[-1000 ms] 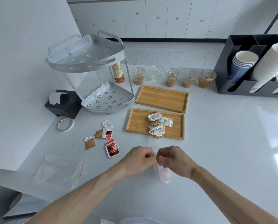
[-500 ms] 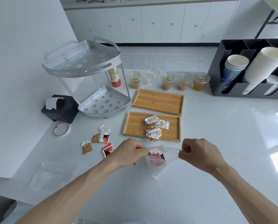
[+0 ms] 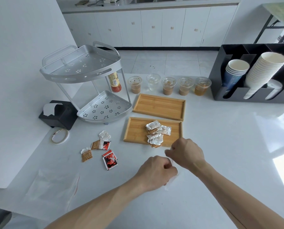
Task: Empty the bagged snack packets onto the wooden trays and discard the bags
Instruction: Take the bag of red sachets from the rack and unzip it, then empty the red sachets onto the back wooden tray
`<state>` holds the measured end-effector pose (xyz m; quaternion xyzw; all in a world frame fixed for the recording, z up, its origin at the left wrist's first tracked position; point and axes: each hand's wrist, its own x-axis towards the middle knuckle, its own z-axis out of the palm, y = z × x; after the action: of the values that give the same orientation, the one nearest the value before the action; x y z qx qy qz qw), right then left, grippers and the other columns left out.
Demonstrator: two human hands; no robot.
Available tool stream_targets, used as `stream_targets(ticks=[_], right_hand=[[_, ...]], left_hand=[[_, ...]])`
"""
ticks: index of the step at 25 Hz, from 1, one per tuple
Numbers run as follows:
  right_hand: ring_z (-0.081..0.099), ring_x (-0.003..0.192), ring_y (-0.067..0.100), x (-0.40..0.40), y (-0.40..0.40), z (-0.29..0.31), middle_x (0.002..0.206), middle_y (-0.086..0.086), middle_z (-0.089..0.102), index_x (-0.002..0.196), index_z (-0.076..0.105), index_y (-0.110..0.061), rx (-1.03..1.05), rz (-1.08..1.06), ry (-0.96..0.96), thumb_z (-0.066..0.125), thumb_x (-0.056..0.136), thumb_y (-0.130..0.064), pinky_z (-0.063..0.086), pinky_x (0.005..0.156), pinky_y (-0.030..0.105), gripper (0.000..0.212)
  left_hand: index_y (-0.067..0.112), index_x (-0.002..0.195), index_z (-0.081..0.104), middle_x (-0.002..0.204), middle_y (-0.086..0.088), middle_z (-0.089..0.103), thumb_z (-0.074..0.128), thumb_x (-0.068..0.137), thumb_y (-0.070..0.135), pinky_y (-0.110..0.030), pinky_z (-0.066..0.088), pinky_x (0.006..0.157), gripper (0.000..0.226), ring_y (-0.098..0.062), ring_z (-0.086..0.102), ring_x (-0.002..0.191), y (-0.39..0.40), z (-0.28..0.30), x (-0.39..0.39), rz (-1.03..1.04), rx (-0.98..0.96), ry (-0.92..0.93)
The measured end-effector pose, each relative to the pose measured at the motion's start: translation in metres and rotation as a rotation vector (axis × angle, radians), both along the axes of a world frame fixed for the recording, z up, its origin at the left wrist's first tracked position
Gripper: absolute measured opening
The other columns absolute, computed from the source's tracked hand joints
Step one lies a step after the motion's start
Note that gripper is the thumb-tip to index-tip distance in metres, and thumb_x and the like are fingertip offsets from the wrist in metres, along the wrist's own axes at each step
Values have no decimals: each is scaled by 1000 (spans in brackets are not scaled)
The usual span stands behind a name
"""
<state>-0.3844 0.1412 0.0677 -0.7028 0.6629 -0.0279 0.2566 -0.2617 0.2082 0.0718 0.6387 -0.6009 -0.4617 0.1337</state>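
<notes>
Both hands work close together over the white counter point(image 3: 220, 162), just in front of the near wooden tray point(image 3: 136, 133). The left hand point(image 3: 156, 172) is curled into a closed fist around a clear zip bag point(image 3: 171, 181), of which only a crumpled corner shows beneath the knuckles. The right hand point(image 3: 186, 153) sits just beyond it, fingers pinched tight on what looks like the bag's upper edge — the film is too thin and clear to be sure of the contact. What the bag holds is hidden by the hands.

The near tray carries a small heap of white-wrapped snack packets point(image 3: 156, 133) toward its right half, one brown piece poking over the front rim. The far wooden tray point(image 3: 159, 106) lies just behind it, bare.

To the left of the trays, loose packets lie scattered on the counter: a red-and-black packet point(image 3: 110, 159), a brown-and-red one point(image 3: 100, 144), a small brown packet point(image 3: 86, 155) and a white wrapper point(image 3: 104, 135). An emptied clear bag point(image 3: 53, 184) with a red seal line lies flat near the counter's front-left edge.

Farther left sit a roll of tape point(image 3: 60, 136) and a black tissue box point(image 3: 58, 114), beside a two-tier metal corner rack point(image 3: 86, 80) with a red-bottomed bottle point(image 3: 115, 81) behind it. Five lidded plastic cups point(image 3: 168, 85) stand in a row behind the trays — four with brownish drinks, one clear. At the right, a black organizer point(image 3: 220, 86) holds stacked paper cups point(image 3: 263, 71).
</notes>
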Motion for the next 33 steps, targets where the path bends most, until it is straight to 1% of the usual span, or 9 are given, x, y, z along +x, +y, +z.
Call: stream_targets(ticks=[2,4,7,10,12,17,20,23,33], right_hand=[[42,57,28,-1,0,0,57,3,50,56,46,-11,-29,30,-23,58,74,-26,33,48,26,27],[55,64,28,-6,0,1,64,0,63,65,60,-12,-51,43,-51,60,78,-31,39,51,27,23],[64,72,20,-15,0,10,73,-5,71,70,70,-24,-37,77,-112,66,80,-40,45,56,28,19],[64,69,15,-22,-3,26,70,-9,70,67,69,-29,-44,103,-146,68,80,-43,46,58,29,19],[63,72,12,-26,-6,41,73,-12,71,68,70,-29,-67,113,-160,69,80,-43,48,60,30,19],[64,75,9,-36,-22,74,75,-13,72,76,76,-27,-112,147,-224,71,81,-41,52,69,33,16],[63,75,3,-42,-34,82,73,-15,71,78,77,-27,-117,173,-236,71,83,-34,49,68,23,11],[63,73,-3,-48,-47,83,73,-15,73,79,77,-26,-91,168,-252,71,84,-29,42,61,10,8],[64,79,17,-58,-121,70,79,-4,73,74,76,-21,9,9,-298,80,76,-28,48,69,30,8]], left_hand=[[13,65,59,54,1,62,51,81,30,-27,46,59,26,-11,56,53,2,-1,1,-25,9,78],[18,65,57,57,-1,65,50,86,26,-23,44,57,24,-9,58,54,0,-15,15,26,-10,87],[21,89,60,81,4,69,53,86,26,-30,53,73,8,-18,65,80,-8,-55,49,91,10,-108],[27,129,48,117,4,61,67,83,38,-30,50,83,51,-16,60,94,-9,-83,67,4,188,-207],[29,137,44,124,4,61,71,79,46,-33,53,89,66,-15,63,99,-10,-89,63,-17,180,-161],[27,123,60,111,10,70,64,87,49,-30,53,79,43,-10,66,86,-30,-77,40,115,-126,-146],[26,98,70,97,13,75,59,92,42,-30,53,72,21,-8,66,79,-34,-69,34,135,-245,-197],[26,94,69,91,13,73,61,92,32,-29,50,69,11,-7,59,68,-36,-70,36,177,-279,-164],[20,95,66,90,11,65,62,93,24,-30,55,69,6,-10,62,75,-96,-47,84,209,-475,-211]])
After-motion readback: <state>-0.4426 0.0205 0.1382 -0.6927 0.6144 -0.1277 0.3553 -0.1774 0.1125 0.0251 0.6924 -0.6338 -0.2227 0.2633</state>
